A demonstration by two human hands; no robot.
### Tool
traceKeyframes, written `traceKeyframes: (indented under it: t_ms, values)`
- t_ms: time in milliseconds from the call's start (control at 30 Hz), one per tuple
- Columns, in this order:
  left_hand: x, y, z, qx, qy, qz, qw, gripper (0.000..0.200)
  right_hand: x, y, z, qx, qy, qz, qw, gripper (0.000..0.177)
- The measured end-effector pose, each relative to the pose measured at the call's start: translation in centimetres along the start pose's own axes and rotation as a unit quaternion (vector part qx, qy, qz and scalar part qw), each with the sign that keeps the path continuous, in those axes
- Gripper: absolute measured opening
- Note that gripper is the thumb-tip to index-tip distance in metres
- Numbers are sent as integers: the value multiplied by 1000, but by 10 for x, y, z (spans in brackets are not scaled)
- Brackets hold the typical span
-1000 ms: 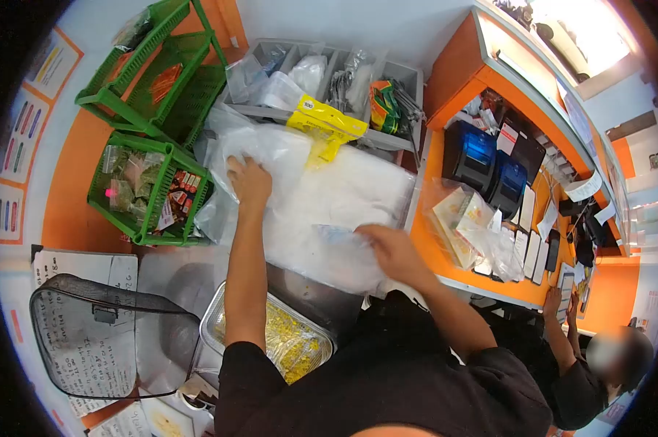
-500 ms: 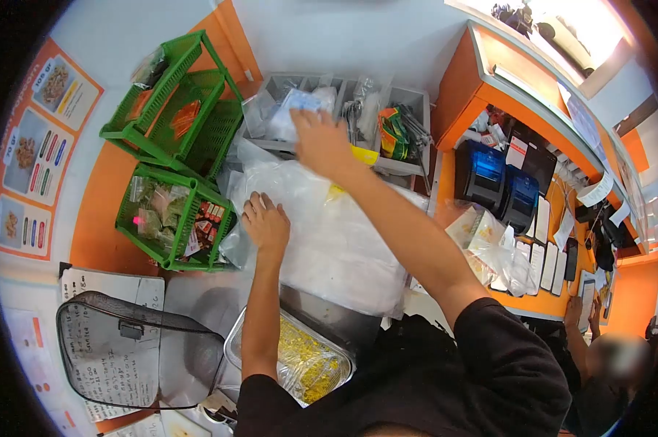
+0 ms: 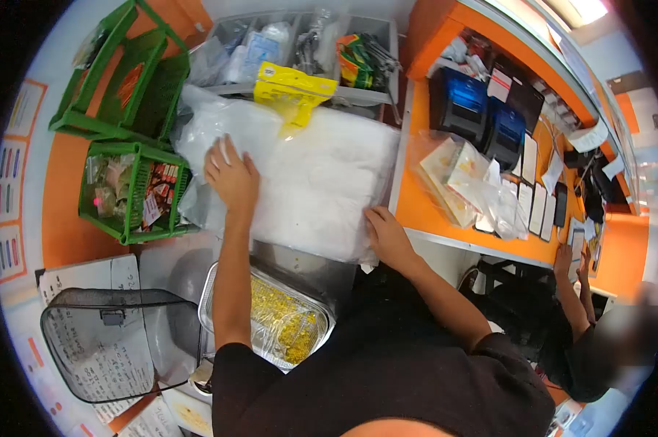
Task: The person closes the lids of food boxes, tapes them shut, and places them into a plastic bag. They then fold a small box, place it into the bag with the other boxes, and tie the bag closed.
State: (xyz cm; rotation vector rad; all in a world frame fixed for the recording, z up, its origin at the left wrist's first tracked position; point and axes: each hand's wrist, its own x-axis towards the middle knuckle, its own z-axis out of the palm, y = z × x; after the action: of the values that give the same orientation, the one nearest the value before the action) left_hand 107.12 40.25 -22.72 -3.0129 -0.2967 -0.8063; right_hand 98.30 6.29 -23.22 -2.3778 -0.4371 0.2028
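A broad stack of clear-white plastic bags (image 3: 322, 175) lies flat in front of me. My left hand (image 3: 232, 178) rests open on its left part, fingers spread. At the stack's right front edge, my right hand (image 3: 392, 239) has its fingers bent around the plastic. A yellow pouch (image 3: 294, 91) lies across the stack's far edge, against the grey divided tray (image 3: 234, 89). Inside that tray are a blue-white plastic packet (image 3: 261, 49), metal utensils (image 3: 308, 54) and a green-and-yellow packet (image 3: 354, 62).
Green baskets (image 3: 128, 191) with small packets stand at left. Nearer me are a foil-like tray of yellow bits (image 3: 292, 331) and a black mesh cover (image 3: 118, 295). The orange counter (image 3: 409, 197) at right holds blue-black printers (image 3: 461, 102) and phones. Another person's hands (image 3: 566, 262) hold a phone there.
My right hand has left the divided tray and come back to the stack's right front edge. My left hand stays on the bags. The yellow pouch now shows fully, and the view has shifted.
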Motion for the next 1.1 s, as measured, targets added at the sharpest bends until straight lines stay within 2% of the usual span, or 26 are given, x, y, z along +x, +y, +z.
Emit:
traceKeyframes:
  t_ms: [33, 100, 167, 233, 267, 333, 433, 467, 500, 533, 567, 600, 667, 700, 767, 800, 900, 1000, 1033, 1067, 1100]
  values:
    - [-8, 19, -10, -33, 37, 26, 998, 52, 13, -1, -1, -1, -8, -5, 1000, 33]
    - [-32, 49, -17, -246, -137, 79, 956, 45, 36, -13, -3, -52, 15, -58, 997, 33]
    - [-61, 63, -1, -289, -194, 60, 936, 37, 61, -25, 3, -71, 32, -113, 990, 33]
    - [-69, 75, -20, -218, -143, 100, 960, 36, 86, -32, 4, -64, 50, -169, 982, 33]
    - [-69, 77, -26, -183, -118, 119, 969, 36, 92, -30, 4, 6, 57, -121, 991, 34]
    - [-68, 73, -28, -168, -145, 127, 967, 38, 93, -28, 11, 150, 66, -15, 986, 36]
    - [-63, 83, -37, -202, -152, 132, 958, 40, 60, -21, 2, -5, 238, -5, 971, 40]
    - [-62, 91, -43, -222, -151, 129, 955, 41, 48, -3, 14, -34, 251, 6, 967, 44]
    - [-63, 105, -47, -283, -175, 100, 938, 39, 40, 4, 22, 151, 195, 78, 966, 45]
    - [-64, 122, -51, -341, -199, 70, 916, 37, 32, 6, 27, 330, 130, 149, 923, 46]
    - [-66, 135, -52, -398, -221, 40, 890, 35, 27, 9, 31, 495, 60, 212, 840, 47]
    - [-66, 144, -47, -366, -217, 38, 904, 32, 33, -9, 7, 554, -51, 269, 787, 46]
    - [-69, 156, -30, -302, -209, 37, 929, 25, 41, 15, 24, 356, -43, 162, 919, 47]
    - [-68, 155, -21, -317, -210, 3, 925, 22, 44, 24, 29, 247, -36, 104, 963, 48]
    - [-64, 145, -9, -344, -217, -61, 912, 16, 40, 3, 11, 54, 101, 41, 993, 50]
    - [-62, 144, -18, -365, -154, -67, 916, 8, 41, -6, 4, -44, 170, 10, 984, 51]
    - [-61, 142, -38, -376, -171, -79, 907, 19, 41, 6, 24, -135, 134, -23, 981, 38]
    - [-65, 146, -45, -361, -121, 48, 923, 42, 52, 27, 48, -36, 120, 38, 991, 30]
    - [-68, 141, -43, -376, -186, 83, 904, 62, 50, 21, 41, -30, 138, -12, 990, 16]
    - [-70, 142, -47, -352, -191, 142, 905, 67, 59, 43, 73, 0, 183, -28, 983, 15]
    - [-75, 138, -36, -325, -189, 218, 900, 66, 55, 26, 40, -4, 95, -27, 995, 16]
